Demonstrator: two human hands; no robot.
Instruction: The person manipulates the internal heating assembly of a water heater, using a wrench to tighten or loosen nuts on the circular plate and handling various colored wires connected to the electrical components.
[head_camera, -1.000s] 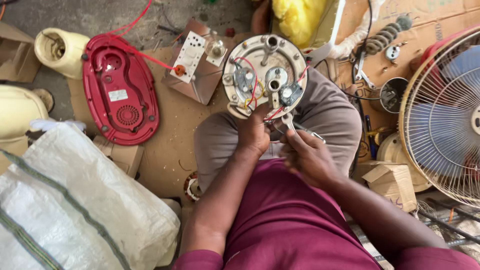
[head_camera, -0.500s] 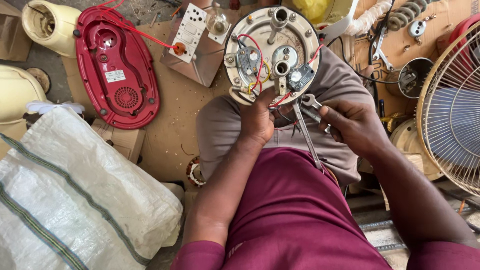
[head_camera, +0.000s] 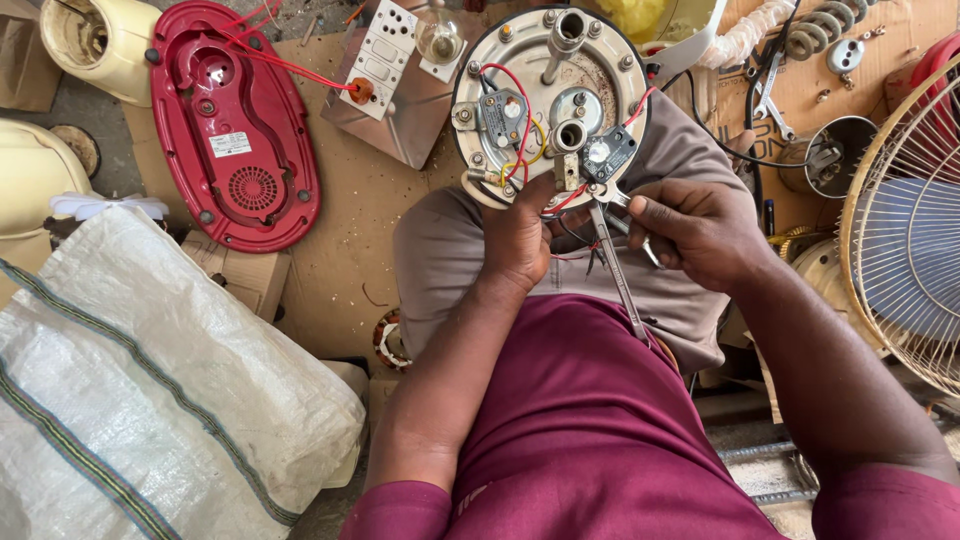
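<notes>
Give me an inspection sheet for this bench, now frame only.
Surface: cardboard sheet on the ground.
Job's things: round metal heater plate with wired parts, on the lap; pliers.
Clutter: red base cover, switch board, woven sack, spanners.
Hands: left hand grips plate's lower edge; right hand holds pliers at a terminal.
Cables: red and yellow wires on plate; black cable.
Surroundings: fan guard, cream housings.

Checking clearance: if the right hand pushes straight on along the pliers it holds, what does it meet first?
Likely the black thermostat block on the round metal heater base; the right hand aims its pliers there, apparently touching it already.
</notes>
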